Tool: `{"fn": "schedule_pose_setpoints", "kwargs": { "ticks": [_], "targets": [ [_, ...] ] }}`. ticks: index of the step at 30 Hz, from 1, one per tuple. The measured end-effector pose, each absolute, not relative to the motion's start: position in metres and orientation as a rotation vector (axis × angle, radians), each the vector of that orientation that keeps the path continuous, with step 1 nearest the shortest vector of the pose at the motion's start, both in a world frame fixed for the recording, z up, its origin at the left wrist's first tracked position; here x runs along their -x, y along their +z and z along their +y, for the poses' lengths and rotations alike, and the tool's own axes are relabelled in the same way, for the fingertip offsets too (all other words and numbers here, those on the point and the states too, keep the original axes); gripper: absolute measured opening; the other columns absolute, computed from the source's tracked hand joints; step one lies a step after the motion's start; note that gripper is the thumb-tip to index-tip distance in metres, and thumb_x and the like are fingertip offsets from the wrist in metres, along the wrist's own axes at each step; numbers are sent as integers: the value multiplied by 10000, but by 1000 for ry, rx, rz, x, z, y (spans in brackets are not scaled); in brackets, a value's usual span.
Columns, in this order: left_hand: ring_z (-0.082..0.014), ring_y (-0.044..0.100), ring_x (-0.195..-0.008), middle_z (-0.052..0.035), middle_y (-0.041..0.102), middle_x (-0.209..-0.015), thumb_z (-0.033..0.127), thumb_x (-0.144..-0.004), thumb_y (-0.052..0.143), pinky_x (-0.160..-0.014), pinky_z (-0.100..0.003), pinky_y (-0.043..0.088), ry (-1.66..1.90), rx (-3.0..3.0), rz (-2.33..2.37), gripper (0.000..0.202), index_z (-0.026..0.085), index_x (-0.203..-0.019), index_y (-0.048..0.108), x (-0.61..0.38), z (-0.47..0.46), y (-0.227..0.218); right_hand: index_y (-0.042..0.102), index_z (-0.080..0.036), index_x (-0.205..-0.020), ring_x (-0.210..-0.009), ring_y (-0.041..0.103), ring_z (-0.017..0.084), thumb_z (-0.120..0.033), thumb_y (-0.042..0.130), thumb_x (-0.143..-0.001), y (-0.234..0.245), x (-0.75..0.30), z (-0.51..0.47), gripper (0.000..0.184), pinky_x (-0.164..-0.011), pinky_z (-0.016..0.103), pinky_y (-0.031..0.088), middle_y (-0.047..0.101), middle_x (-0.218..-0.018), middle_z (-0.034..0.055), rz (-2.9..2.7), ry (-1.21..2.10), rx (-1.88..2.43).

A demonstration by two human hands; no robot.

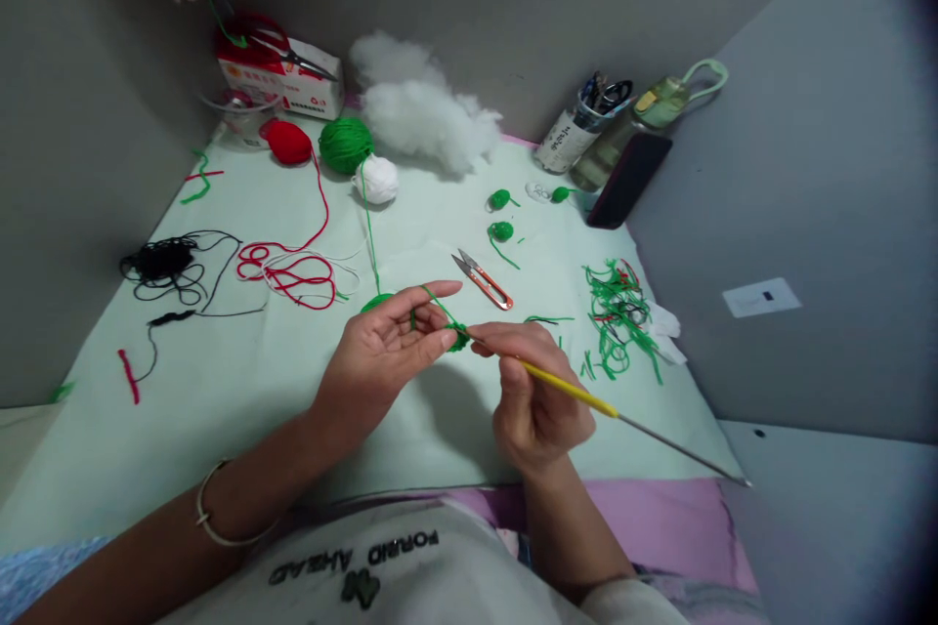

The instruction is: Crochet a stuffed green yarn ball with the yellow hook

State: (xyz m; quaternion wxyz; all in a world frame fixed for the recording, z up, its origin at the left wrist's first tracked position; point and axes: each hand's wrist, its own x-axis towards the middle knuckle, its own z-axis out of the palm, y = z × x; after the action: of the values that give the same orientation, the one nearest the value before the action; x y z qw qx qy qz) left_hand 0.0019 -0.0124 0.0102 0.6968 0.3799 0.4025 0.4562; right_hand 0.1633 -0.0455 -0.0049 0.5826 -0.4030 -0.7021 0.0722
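Observation:
My left hand (388, 347) pinches a small green crochet piece (459, 336) between thumb and fingers, with green yarn (370, 229) looped over the raised forefinger. That strand runs back to a green yarn ball (345, 144) at the far side. My right hand (532, 391) is closed round a yellow-handled crochet hook (586, 398), its tip in the green piece and its metal end pointing down to the right. Both hands hover over a pale green cloth (220, 381).
Orange thread snips (482, 279) lie just beyond the hands. Red yarn ball (288, 142), white ball (379, 180), stuffing (425, 112), black yarn (165, 264), green scraps (619, 317), small green pieces (501, 215), a phone (628, 181), a pen cup (575, 132), a box with scissors (282, 78).

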Motion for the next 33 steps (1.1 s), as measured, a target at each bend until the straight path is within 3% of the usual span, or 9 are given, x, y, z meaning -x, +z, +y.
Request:
{"fn": "schedule_pose_setpoints", "kwargs": {
  "ticks": [5,9,12,16,19,24,28,30,33],
  "targets": [
    [-110,601,-753,33,647,-783,219,-755,898,-757,-224,525,991,-743,817,462,216,-1206,795,-4,-13,10,699,-264,-1307,-932,776,223,-157,610,-1006,-15,-159,-47,332,-739,363,648,810,-1055,86,-1780,-75,1010],
    [-139,658,-844,-27,727,-915,274,-826,836,-815,-250,557,839,-521,694,393,199,-1210,800,-4,-10,6,722,-309,-1316,-983,769,226,-97,689,-947,-20,-155,-48,426,-784,349,650,800,-1106,69,-1820,-248,1078],
    [-134,645,-838,-42,727,-966,238,-810,826,-809,-251,566,840,-459,694,333,173,-1136,830,-1,-5,4,751,-283,-1242,-926,756,212,-102,628,-984,-16,-155,-46,339,-760,360,640,798,-1039,61,-1685,4,1047],
    [-121,610,-776,-8,679,-842,247,-848,807,-778,-249,542,885,-588,739,327,192,-1170,824,3,-4,5,780,-255,-1057,-714,683,157,-193,570,-1043,-8,-154,-42,220,-643,329,595,754,-879,29,-1232,533,999],
    [-126,640,-823,7,676,-838,254,-857,822,-850,-259,530,901,-698,739,360,226,-1216,807,2,-7,4,787,-245,-1000,-757,710,161,-250,610,-1037,-7,-151,-38,181,-640,313,610,764,-921,37,-1138,725,987],
    [-126,669,-874,6,722,-920,228,-821,874,-874,-251,527,981,-662,722,461,258,-1271,779,-5,-12,2,788,-280,-1107,-816,733,157,-146,612,-1019,-10,-147,-39,238,-672,299,627,781,-984,34,-1377,472,1057],
    [-121,646,-836,-14,734,-924,223,-807,861,-820,-239,533,927,-516,677,361,212,-1166,825,-7,-8,2,778,-291,-1193,-993,748,195,-83,653,-974,-14,-149,-41,327,-787,335,643,776,-1100,70,-1664,44,1094],
    [-115,625,-801,-34,735,-942,237,-803,849,-784,-238,540,891,-447,655,291,169,-1086,848,-6,-5,1,777,-287,-1173,-941,751,188,-82,625,-986,-13,-153,-40,317,-776,344,635,784,-1053,57,-1619,80,1086],
    [-111,609,-774,-26,713,-871,249,-817,838,-776,-237,541,901,-443,662,231,148,-1023,860,-2,-2,0,782,-259,-1063,-718,703,152,-162,586,-1029,-9,-158,-36,222,-677,339,604,766,-907,29,-1339,396,1057]
  ]
}}
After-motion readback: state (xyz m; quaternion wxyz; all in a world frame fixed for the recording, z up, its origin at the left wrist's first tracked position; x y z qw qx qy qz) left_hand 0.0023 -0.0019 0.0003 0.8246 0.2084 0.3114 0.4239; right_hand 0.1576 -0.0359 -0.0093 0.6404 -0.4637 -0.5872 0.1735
